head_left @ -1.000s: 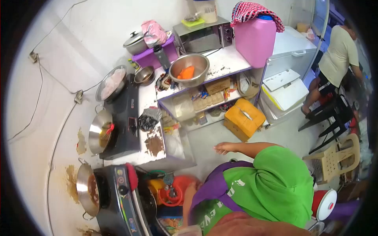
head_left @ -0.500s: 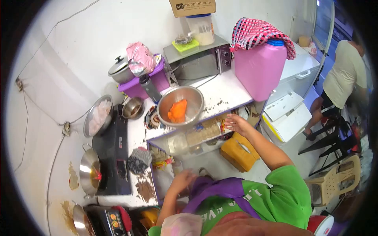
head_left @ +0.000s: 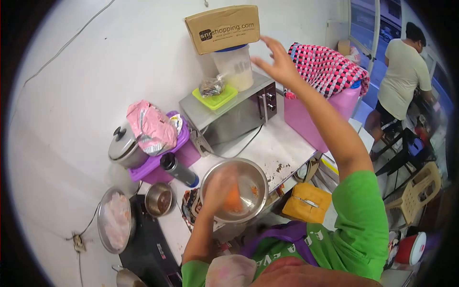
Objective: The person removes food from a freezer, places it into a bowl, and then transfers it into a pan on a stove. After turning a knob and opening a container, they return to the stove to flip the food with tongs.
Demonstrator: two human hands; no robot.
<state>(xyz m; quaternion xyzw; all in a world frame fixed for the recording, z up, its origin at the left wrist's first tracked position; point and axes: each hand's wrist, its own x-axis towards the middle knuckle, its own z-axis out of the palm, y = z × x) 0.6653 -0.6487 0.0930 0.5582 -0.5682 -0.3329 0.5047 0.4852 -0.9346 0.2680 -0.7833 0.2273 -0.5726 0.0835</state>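
My left hand (head_left: 221, 187) is smeared by motion over the metal bowl (head_left: 260, 179), partly covering an orange lump (head_left: 234, 200) inside it. Whether the fingers have hold of the lump, I cannot tell. Small orange bits cling to the bowl's inner wall. My right hand (head_left: 282, 67) is raised with fingers apart, its fingertips right by the end of a cardboard box (head_left: 224, 29). That box rests on a clear plastic container (head_left: 234, 67) with a blue lid, which stands on the microwave (head_left: 239, 119).
A lime-green lidded box (head_left: 217, 99) sits on the microwave. Left of the bowl stand a dark bottle (head_left: 178, 170), a small metal bowl (head_left: 160, 200) and a purple bin (head_left: 184, 158). A pink jug (head_left: 303, 119) stands at right. Another person (head_left: 404, 76) works beyond it.
My right hand has risen from beside the counter to the cardboard box. My left hand has moved up and forward over the metal bowl. The view has tilted upward.
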